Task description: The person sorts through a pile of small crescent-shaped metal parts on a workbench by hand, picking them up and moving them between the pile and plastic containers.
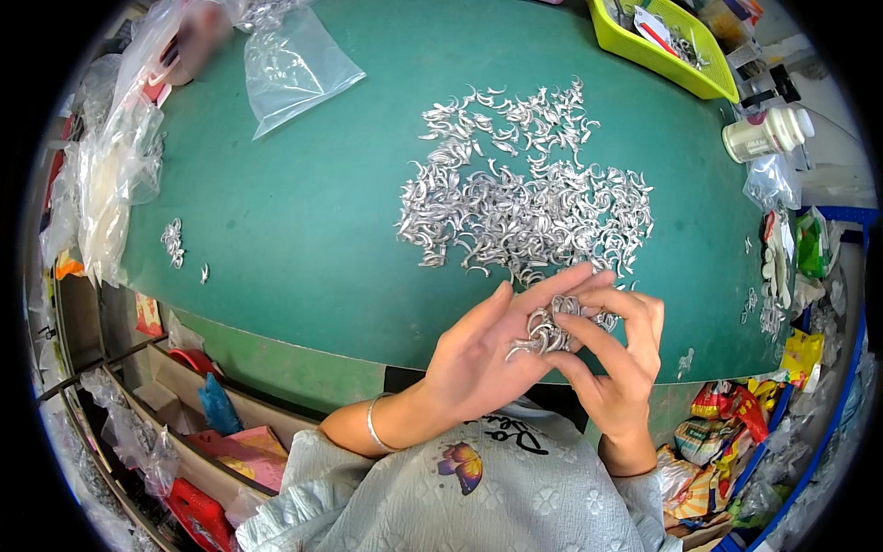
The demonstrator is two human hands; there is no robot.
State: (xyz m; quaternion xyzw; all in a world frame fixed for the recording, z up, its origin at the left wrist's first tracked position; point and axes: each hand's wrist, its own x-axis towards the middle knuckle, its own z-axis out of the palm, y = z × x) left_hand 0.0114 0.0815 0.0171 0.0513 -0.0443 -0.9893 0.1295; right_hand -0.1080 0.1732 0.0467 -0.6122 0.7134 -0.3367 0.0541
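Note:
A big heap of small curved silver metal pieces (529, 198) lies spread on the green table (303, 212). My left hand (492, 345) is held palm up near the table's front edge, cupping a handful of those silver pieces (547, 331). My right hand (612, 363) is beside it, fingertips touching the pieces in the left palm. A thin bangle (372, 423) circles my left wrist.
A few silver pieces (173, 241) lie apart at the left. A clear plastic bag (294, 64) rests at the back, with more bags (115, 175) at the left edge. A yellow-green bin (662, 46) and a white bottle (768, 133) stand at the back right. Shelves with coloured items sit below left.

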